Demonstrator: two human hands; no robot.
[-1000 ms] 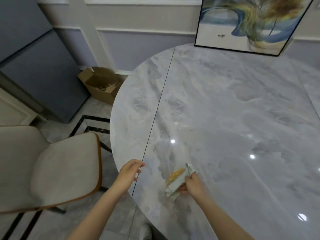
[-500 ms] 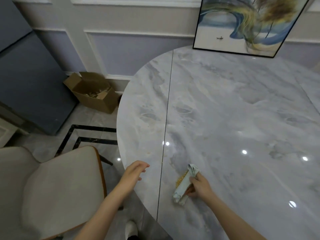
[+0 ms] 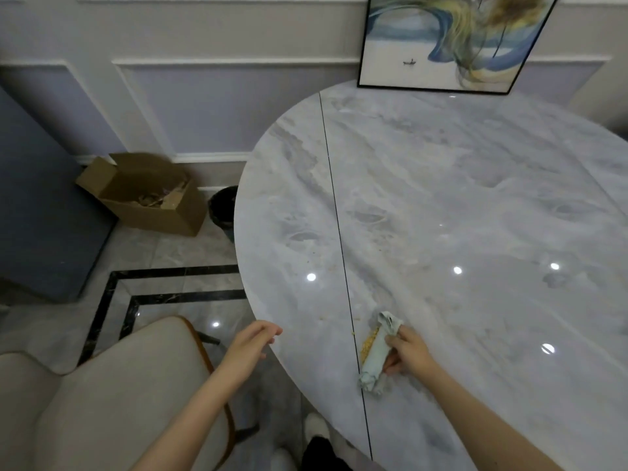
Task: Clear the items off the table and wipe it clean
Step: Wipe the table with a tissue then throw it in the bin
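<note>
Right hand (image 3: 409,351) pinches a rolled pale-green cloth (image 3: 375,358) on the glossy rounded marble table (image 3: 475,198), near its front edge, yellow crumbs (image 3: 368,343) heaped against it. Left hand (image 3: 249,345) hovers loose-fingered off the rim, holding nothing. Crumbs too blurry to identify.

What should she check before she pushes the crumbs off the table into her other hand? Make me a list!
1. Right hand holds the cloth: ok, fingers are curled round it.
2. Crumbs gathered against the cloth's left side: ok, a yellow pile sits there.
3. Left hand open at the table edge: ok, open, but whether it is low enough to catch I cannot tell.
4. Crumbs are at the edge: not ok, the pile is still at the seam, away from the rim.
5. No stray crumbs: not ok, small specks lie left of the seam.
6. Bin nearby: ok, on the floor beside the box.
</note>
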